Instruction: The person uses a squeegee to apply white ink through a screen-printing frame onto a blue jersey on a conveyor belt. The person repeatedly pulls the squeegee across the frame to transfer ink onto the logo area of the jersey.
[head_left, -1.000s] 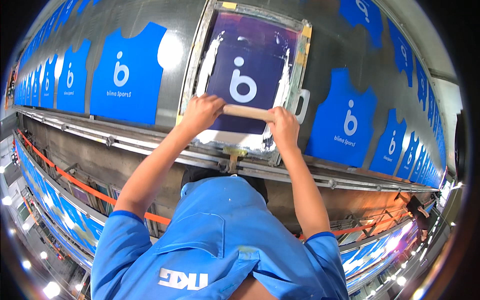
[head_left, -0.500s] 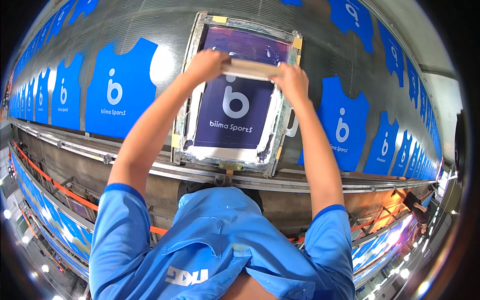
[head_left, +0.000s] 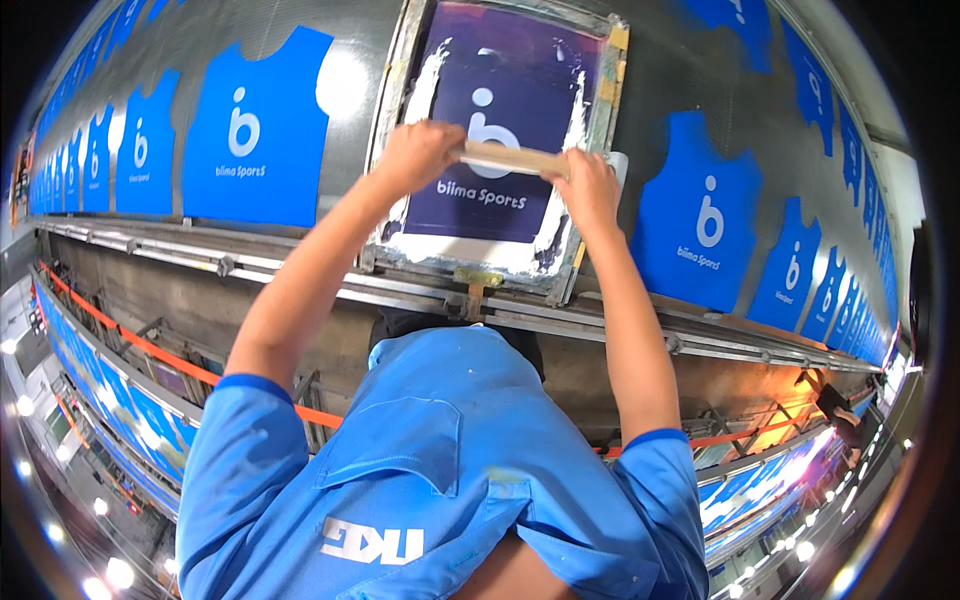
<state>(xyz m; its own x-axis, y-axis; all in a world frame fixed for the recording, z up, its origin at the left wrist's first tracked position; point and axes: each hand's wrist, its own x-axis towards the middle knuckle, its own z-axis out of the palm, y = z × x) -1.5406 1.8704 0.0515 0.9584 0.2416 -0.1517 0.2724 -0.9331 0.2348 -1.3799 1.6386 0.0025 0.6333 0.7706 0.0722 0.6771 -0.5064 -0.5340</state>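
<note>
Both my hands grip a squeegee with a pale wooden handle (head_left: 515, 159). My left hand (head_left: 425, 155) is wrapped round its left end, and my right hand (head_left: 590, 184) closes on the right end. The squeegee lies across a dark purple printing screen (head_left: 455, 222), over the lower part of its large white rounded emblem. White ink streaks run down both sides of the mesh, with more along the near edge. A worn metal screen frame (head_left: 609, 85) with yellow tape patches surrounds it. The squeegee's blade is hidden under the handle and my fingers.
Blue vest-shaped fabric panels with white prints lie left (head_left: 255, 125) and right (head_left: 695, 215) on the long dark table (head_left: 350, 135). A metal rail (head_left: 200, 248) follows its near edge, with a clamp-like bracket (head_left: 477, 280) at the frame. Orange bars and another panel-covered table stand behind me.
My hands have drawn the squeegee toward me along the screen, from above the emblem's round part to its lower part. The whole view has also shifted, so the frame sits higher.
</note>
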